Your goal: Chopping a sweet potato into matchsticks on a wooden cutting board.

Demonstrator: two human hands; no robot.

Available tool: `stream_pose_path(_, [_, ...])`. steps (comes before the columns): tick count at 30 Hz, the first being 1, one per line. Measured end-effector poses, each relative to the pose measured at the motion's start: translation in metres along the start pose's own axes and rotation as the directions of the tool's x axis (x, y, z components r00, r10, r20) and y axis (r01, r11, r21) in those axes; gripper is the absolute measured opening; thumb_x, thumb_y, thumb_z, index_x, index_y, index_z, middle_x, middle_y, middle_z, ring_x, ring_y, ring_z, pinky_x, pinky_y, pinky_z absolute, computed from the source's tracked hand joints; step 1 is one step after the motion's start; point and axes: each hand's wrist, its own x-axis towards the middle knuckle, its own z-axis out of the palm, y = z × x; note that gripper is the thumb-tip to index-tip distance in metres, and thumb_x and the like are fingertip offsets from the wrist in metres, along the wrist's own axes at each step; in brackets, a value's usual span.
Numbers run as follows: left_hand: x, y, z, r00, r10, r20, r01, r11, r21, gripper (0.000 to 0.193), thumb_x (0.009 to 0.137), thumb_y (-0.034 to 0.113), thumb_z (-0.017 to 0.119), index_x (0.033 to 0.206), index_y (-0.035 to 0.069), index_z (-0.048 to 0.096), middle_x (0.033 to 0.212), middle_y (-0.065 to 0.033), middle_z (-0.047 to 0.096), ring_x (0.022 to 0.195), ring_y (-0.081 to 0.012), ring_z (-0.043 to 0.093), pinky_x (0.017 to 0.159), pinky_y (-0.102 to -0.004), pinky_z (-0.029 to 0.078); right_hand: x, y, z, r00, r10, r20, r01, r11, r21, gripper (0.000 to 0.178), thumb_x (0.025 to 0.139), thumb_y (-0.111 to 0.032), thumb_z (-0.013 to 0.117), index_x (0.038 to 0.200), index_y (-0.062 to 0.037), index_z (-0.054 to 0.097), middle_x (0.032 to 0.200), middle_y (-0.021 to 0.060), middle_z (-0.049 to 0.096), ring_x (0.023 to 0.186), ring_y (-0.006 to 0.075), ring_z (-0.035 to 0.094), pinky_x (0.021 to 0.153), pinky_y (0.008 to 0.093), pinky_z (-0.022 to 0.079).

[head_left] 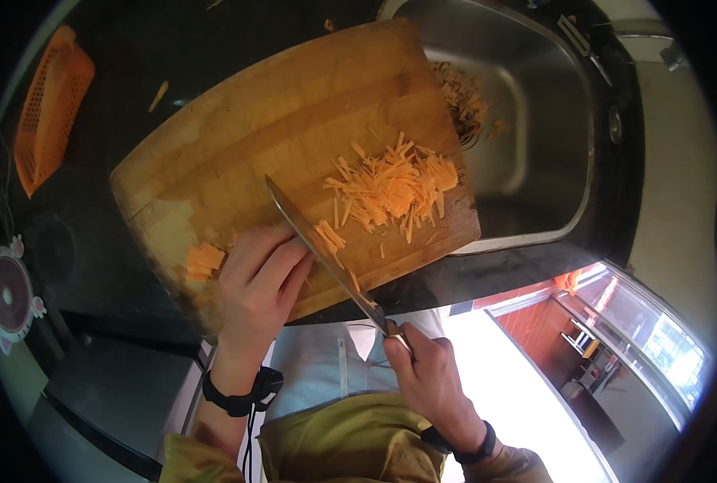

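Note:
My right hand (431,370) is closed round the handle of a kitchen knife (318,241). Its blade slants up and left across a wooden cutting board (254,121), right beside the fingertips of my left hand (262,274). Those fingers are curled and pressed down at the board, over orange vegetable slices that they mostly hide. A few freshly cut strips (329,237) lie against the blade's right side. Farther right is a loose heap of orange vegetable strips (395,187). Left of my left hand sits a small stack of orange slices (204,262).
The board's right end overhangs a steel sink (548,137) with brownish peelings (459,97) in it. An orange perforated basket (53,109) stands at the far left on the dark counter (133,48). One orange scrap (159,96) lies behind the board.

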Motion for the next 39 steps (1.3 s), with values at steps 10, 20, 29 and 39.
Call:
stream_pose_path(10, [-0.001,0.007,-0.005,0.994,-0.067,0.086,0.068,0.998,-0.004,0.023,0.077,-0.005,0.075,0.097,0.000,0.065,0.100,-0.0117,0.064,0.085,-0.0329,0.063,0.072,-0.0370,0.051,0.002,0.001,0.000,0.998,-0.048,0.040,0.050,0.998,-0.035,0.031,0.100,-0.030,0.061,0.089,-0.0011,0.057,0.061,0.0199,0.061,0.058,0.0451,0.060,0.054,0.0498,0.048])
stream_pose_path(20, [-0.002,0.007,-0.008,0.986,-0.132,0.098,0.132,0.991,0.005,0.024,0.074,-0.006,0.077,0.096,0.001,0.070,0.098,-0.0115,0.067,0.085,-0.0299,0.066,0.072,-0.0368,0.053,0.015,0.004,0.001,0.968,-0.061,0.242,0.015,0.982,0.189,0.024,0.102,-0.022,0.054,0.099,0.0017,0.052,0.070,0.0219,0.061,0.066,0.0452,0.060,0.060,0.0490,0.044])
stream_pose_path(29, [0.000,0.008,-0.008,0.992,-0.099,0.080,0.095,0.994,0.049,0.026,0.072,-0.009,0.077,0.095,0.000,0.069,0.099,-0.0115,0.068,0.083,-0.0291,0.066,0.072,-0.0349,0.053,0.022,0.009,0.016,0.975,-0.218,0.043,0.218,0.976,0.001,0.032,0.099,-0.029,0.062,0.089,-0.0008,0.051,0.058,0.0160,0.060,0.052,0.0392,0.060,0.048,0.0468,0.047])
stream_pose_path(39, [-0.003,0.004,-0.011,0.986,-0.139,0.089,0.137,0.990,0.026,0.023,0.072,-0.011,0.075,0.091,-0.001,0.069,0.095,-0.0106,0.068,0.083,-0.0274,0.066,0.072,-0.0329,0.053,0.013,-0.010,0.009,0.986,-0.115,0.118,0.105,0.991,0.087,0.033,0.098,-0.030,0.063,0.088,-0.0009,0.052,0.056,0.0164,0.059,0.050,0.0391,0.060,0.046,0.0464,0.047])
